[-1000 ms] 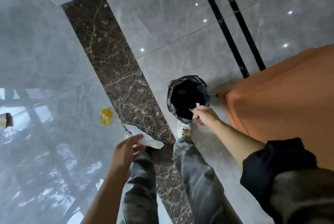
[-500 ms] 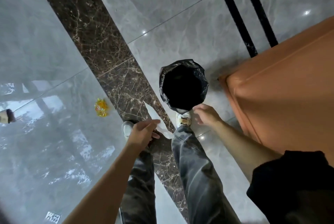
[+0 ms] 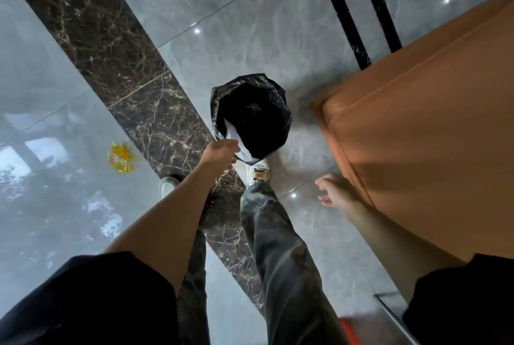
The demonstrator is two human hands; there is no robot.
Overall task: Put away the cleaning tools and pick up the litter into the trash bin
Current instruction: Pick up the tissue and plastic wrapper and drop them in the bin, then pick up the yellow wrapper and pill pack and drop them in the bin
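there, left hand (image 3: 219,154) pinches white paper (image 3: 233,133) inside trash bin (image 3: 285,111)

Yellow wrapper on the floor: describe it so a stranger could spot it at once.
Find the dark brown marble strip crossing the grey floor. On the glossy stretch left of it, away from the black-lined trash bin, lies the wrapper. It is the only bright yellow, crumpled thing down there.
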